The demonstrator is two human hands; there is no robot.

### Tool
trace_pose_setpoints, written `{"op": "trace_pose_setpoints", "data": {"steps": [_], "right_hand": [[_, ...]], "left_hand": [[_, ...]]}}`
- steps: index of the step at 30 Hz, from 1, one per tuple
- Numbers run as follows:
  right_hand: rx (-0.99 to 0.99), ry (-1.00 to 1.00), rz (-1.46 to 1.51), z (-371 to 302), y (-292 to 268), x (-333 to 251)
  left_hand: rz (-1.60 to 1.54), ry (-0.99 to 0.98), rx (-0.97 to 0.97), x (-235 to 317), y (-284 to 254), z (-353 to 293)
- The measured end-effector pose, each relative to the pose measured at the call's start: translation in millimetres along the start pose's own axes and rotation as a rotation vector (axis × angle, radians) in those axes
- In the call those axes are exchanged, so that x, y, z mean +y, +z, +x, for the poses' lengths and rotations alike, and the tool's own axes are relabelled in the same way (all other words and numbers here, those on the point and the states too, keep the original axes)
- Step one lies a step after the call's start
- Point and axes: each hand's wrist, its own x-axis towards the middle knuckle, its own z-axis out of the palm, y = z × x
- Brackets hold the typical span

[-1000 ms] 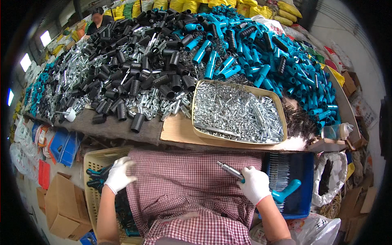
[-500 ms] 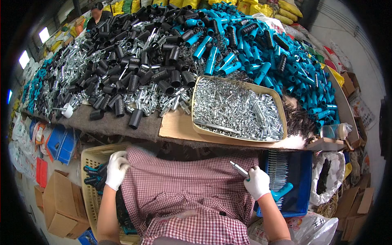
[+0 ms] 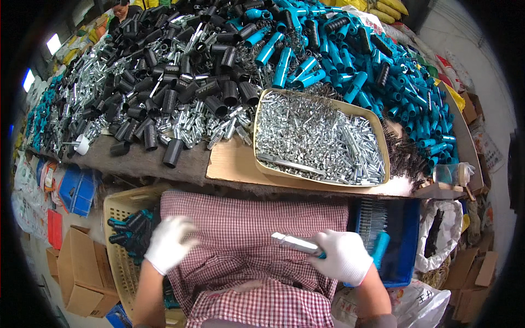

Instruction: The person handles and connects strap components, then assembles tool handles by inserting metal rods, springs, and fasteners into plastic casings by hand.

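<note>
A white glove covers my right hand, which is closed around a tool with a silver metal shaft and a teal handle. The shaft points left across the red-and-white checked cloth over my lap. Most of the grip is hidden by my fingers. My left hand, also gloved and slightly blurred, is above the left side of that cloth, fingers apart and nothing in them. Beside it, the cream basket holds several teal-and-black pieces.
On the bench ahead, a cream tray holds small metal parts. Behind it are heaped black sleeves, teal handles and springs. A blue bin of thin metal rods stands at right, cardboard boxes at left. Another person is at far left.
My left hand has left the cloth's left edge and moved right, its fingers spreading. My right hand has brought the tool left and lower, its shaft now lying flatter.
</note>
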Motion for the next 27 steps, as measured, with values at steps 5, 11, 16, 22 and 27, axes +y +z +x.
{"op": "trace_pose_setpoints", "data": {"steps": [5,11,16,22,27], "right_hand": [[0.322,-0.792,0.74,22,6,-38],[0.14,-0.89,1.633,56,54,-45],[-0.01,-0.381,2.15,77,84,-35],[0.02,-0.005,1.542,166,164,-9],[0.234,0.084,1.166,253,281,36]], "left_hand": [[-0.424,0.467,-0.048,73,31,25],[-0.235,0.395,0.152,46,24,14],[-0.284,0.49,0.149,2,8,-12],[-0.327,0.114,-0.027,12,4,-14],[-0.572,-0.034,-0.142,27,62,17]]}}
